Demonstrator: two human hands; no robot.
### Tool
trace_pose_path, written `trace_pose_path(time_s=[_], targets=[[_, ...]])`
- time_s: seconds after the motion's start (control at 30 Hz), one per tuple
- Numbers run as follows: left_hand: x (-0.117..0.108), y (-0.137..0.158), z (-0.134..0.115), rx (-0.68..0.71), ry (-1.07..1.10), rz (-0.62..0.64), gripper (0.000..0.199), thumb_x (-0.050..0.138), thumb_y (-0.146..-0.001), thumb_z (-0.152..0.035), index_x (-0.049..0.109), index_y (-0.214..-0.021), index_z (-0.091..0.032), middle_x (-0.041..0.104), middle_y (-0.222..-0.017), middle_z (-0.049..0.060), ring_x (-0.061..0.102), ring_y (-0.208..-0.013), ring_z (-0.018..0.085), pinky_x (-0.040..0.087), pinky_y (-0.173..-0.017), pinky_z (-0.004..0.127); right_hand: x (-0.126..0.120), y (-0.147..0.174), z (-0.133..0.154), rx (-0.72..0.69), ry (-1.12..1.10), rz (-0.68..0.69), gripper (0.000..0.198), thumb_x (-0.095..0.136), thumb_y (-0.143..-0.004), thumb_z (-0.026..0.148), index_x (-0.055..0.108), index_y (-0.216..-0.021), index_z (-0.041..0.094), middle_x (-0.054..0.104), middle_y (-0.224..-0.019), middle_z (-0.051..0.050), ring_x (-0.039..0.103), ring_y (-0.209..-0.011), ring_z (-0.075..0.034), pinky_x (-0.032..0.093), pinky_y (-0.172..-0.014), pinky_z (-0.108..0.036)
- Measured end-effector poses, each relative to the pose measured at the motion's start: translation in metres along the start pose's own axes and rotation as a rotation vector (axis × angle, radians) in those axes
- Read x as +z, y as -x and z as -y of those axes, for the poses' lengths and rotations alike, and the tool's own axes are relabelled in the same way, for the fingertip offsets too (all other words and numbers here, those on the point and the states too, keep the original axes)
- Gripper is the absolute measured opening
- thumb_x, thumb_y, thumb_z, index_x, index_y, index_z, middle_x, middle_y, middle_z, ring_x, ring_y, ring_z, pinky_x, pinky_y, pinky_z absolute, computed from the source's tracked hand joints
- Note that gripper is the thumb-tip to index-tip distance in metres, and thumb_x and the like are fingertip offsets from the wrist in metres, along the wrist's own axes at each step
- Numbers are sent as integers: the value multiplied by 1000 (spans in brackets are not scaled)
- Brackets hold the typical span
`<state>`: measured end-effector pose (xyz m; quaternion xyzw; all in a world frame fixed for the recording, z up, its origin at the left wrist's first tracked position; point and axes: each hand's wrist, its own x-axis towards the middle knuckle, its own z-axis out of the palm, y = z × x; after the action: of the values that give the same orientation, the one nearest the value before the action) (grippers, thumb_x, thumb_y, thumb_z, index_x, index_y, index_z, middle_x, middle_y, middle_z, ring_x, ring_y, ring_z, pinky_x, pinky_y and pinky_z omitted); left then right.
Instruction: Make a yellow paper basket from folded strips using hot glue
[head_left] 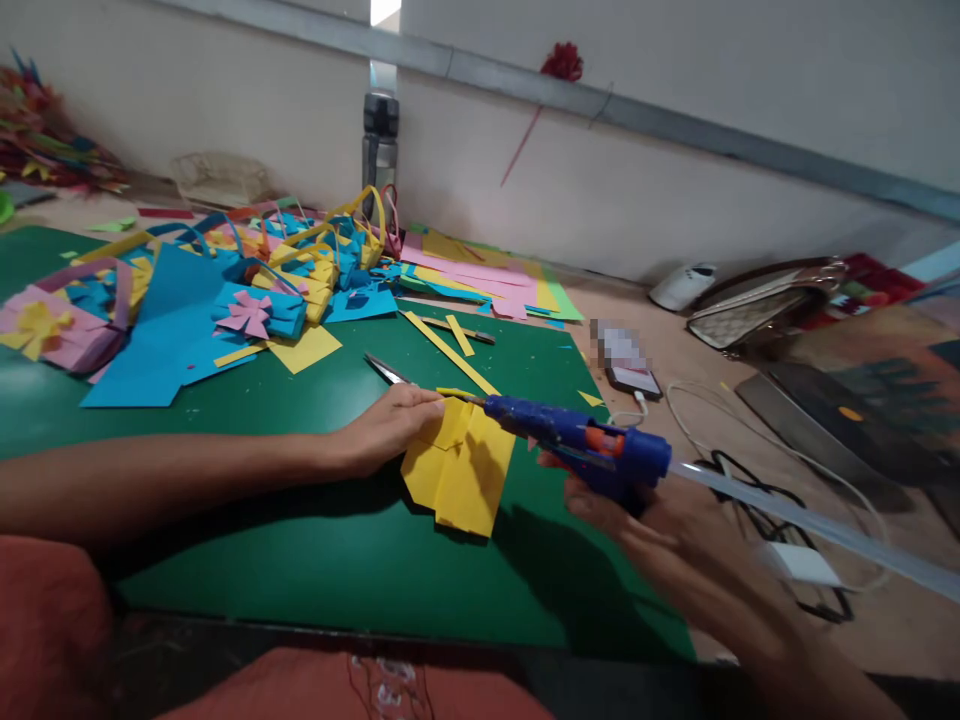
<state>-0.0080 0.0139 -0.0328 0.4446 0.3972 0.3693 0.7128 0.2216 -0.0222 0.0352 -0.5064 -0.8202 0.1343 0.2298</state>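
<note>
My left hand (pixel 394 425) pinches the upper left edge of a folded yellow paper piece (pixel 469 470), held just over the green mat (pixel 300 570). In my right hand (pixel 637 520) is a blue glue gun (pixel 577 440), gripped by its handle, with a long clear glue stick (pixel 810 525) sticking out of its back. The gun's nozzle points left and meets or nearly meets the top edge of the yellow paper, close to my left fingertips. Scissors (pixel 386 370) lie behind my left hand, their handles hidden. A thin yellow paper strip (pixel 450 352) lies beyond the paper piece.
Several small paper baskets (pixel 259 308) with handles and flowers sit at the back left, beside blue sheets (pixel 154 335). Coloured paper (pixel 517 285) is stacked by the wall near a bottle (pixel 380 150). On the right are a phone (pixel 628 360), cables (pixel 757 510) and a bag (pixel 757 310).
</note>
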Motion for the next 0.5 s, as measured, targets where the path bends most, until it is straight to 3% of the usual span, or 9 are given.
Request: trace_pose_path(time_s=[0.13,0.33,0.5], targets=[[5,1,-5,1,-63,-40,19,47,-80,-22,60,-70,-13,65,-65,4,58,-54,11,41,-50,21,3,9,-7,-58,134,15,16,56,-79,41,64,-79,27,58,-44,4,50,-31,-16,39,-29,-27],[7,-1,-5,36,-202,-75,19,44,-80,-21,58,-69,-12,61,-61,3,52,-50,11,37,-48,22,4,4,4,-188,178,9,18,49,-84,40,60,-92,27,67,-74,-2,65,-71,-24,53,-60,-35],[6,-1,-4,85,-270,-78,19,44,-77,-20,55,-62,-14,55,-55,0,46,-47,9,33,-45,21,5,-1,10,-266,198,16,22,49,-85,35,57,-104,28,68,-89,-3,66,-85,-26,54,-66,-37]])
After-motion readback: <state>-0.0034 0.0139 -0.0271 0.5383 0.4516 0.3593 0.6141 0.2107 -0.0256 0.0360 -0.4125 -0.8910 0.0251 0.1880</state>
